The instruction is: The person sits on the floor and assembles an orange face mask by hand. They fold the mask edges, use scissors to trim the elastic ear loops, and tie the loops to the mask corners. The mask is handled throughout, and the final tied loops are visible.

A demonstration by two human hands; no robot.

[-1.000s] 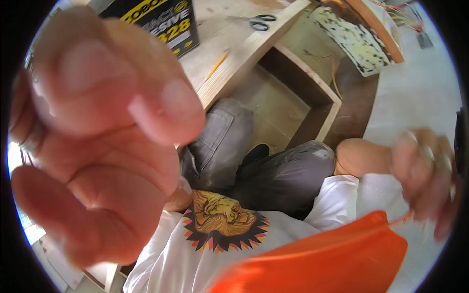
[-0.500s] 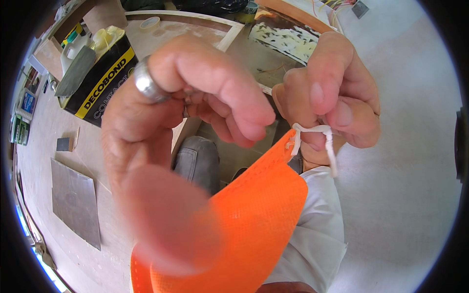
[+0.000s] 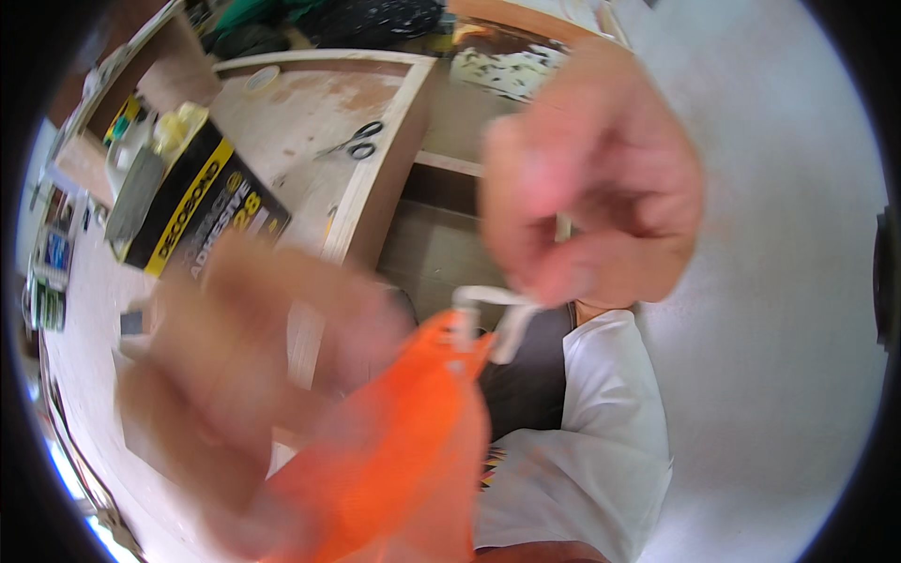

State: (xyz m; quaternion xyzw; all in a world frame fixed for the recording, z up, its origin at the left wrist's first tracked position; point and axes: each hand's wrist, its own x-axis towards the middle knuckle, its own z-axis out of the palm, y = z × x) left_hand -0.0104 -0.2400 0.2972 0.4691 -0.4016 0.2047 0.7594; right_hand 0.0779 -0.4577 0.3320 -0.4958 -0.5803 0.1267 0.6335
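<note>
An orange face mask (image 3: 413,413) of woven-looking fabric hangs in front of my body, with a white elastic ear loop (image 3: 482,295) at its upper corner. My right hand (image 3: 601,178) pinches the ear loop between thumb and fingers, and the loop's bent end dangles below them. Across the mask's left side my left hand (image 3: 253,347) is strongly smeared by motion. Its fingers look bent, but whether they grip the orange fabric cannot be made out. The lower part of the mask runs out of the picture.
At left stands a black and yellow adhesive can (image 3: 211,202). Scissors (image 3: 355,141) and a tape roll (image 3: 263,81) lie on the wooden panel (image 3: 310,103) behind. A paint-spattered white board (image 3: 507,70) is at the back; a pale surface (image 3: 770,281) spreads to the right.
The mask's corner and ear loop have shifted left and down. My left hand has moved left and lower. My right hand has turned while keeping the loop. The view has shifted, revealing the scissors.
</note>
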